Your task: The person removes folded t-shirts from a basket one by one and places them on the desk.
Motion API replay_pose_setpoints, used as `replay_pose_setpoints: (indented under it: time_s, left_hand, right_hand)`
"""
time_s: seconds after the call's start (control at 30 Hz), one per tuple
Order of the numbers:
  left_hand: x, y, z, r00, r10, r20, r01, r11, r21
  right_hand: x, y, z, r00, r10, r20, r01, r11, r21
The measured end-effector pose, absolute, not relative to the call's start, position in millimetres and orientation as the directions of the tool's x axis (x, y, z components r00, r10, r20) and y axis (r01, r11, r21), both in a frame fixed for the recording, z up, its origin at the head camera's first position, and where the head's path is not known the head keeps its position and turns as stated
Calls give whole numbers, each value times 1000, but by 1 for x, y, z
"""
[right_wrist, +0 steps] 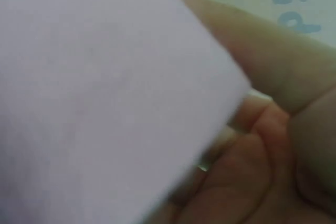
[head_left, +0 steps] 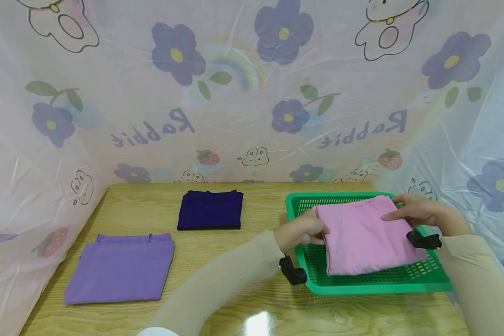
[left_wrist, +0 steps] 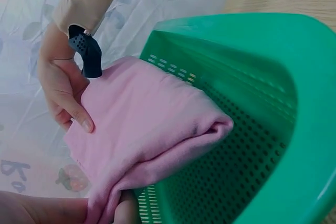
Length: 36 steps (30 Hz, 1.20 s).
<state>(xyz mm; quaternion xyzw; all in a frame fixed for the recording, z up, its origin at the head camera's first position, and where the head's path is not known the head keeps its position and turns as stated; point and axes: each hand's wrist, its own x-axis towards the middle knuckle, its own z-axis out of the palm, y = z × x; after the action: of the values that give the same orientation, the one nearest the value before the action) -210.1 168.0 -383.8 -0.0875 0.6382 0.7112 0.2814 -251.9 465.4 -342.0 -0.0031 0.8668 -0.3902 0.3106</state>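
Observation:
A folded pink garment [head_left: 363, 235] is held over a green plastic basket [head_left: 319, 290], its near edge tilted down inside the rim. My left hand [head_left: 304, 228] pinches its left edge between thumb and fingers. On the opposite side my right hand [head_left: 416, 212] grips the garment with the thumb on top and the other fingers beneath. Seen from the left wrist, the pink cloth [left_wrist: 142, 114] shows a rolled, layered fold above the basket's perforated floor [left_wrist: 210, 187]. In the right wrist view the cloth [right_wrist: 105, 87] is blurred and fills much of the frame.
A folded purple garment [head_left: 122, 270] lies at the left of the wooden table [head_left: 235, 280]. Farther back, a smaller folded dark navy cloth [head_left: 211, 211] lies near the table's middle. A printed curtain [head_left: 235, 93] hangs behind and along both sides.

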Motion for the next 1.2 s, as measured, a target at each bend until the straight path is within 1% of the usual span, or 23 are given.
replay_pose_setpoints:
  time_s: [0.3,0.57,0.73,0.93,1.2]
  left_hand:
    - [-218,158,-380,-801,367,-473,-530,-66,846]
    - [-226,145,-374,-788,403,-466,-534,-70,843]
    - [-231,132,-371,-784,433,-446,-532,-97,841]
    - [-233,112,-366,-774,460,-435,-524,-78,848]
    - [-234,85,-354,-764,506,-401,-505,-82,859]
  right_hand:
    - [-254,461,-332,-814,-256,-521,230,682,-694]
    - [-255,459,-323,-818,-281,-502,211,666,-716]
    - [-254,451,-316,-829,-294,-475,179,666,-724]
    - [-252,438,-310,-833,-298,-467,160,678,-717]
    - [-249,416,-302,-843,-321,-432,139,646,-751]
